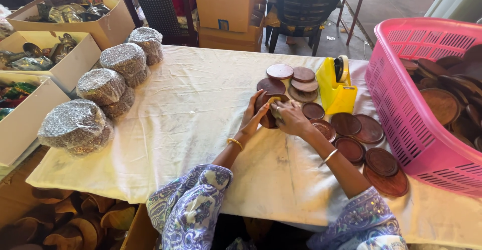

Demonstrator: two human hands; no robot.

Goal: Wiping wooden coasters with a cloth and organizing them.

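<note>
Here, both hands meet mid-tabletop [201, 104] on a short stack of brown wooden discs [266, 110]. Left hand [252, 117] cups the stack's left side, fingers wrapped on the rim. Right hand [290, 118] presses on top w/ a strip of tan tape [276, 99] under the fingers. Both are grasping the stack, neither released.

Behind the stack, loose discs [293, 79] lie flat in a cluster. Just right of them stands a yellow tape dispenser [335, 87], close to the right hand. More discs [366, 144] run in a row along the right forearm toward the near edge, some overlapping.

Right edge is blocked by a pink basket [401, 104] full of discs; its wall sits just beside the row, so little room that side.

Left half of the cloth is bare from the hands out to the wrapped bundles [103, 87], which line the left edge diagonally. Beyond them, off the tabletop, open cartons [75, 59] hold shiny goods.

Far edge: a cardboard box [226, 9] and dark chairs [304, 6] stand beyond it. Near edge overhangs the person's lap, patterned sleeves [191, 205] at the bottom.
</note>
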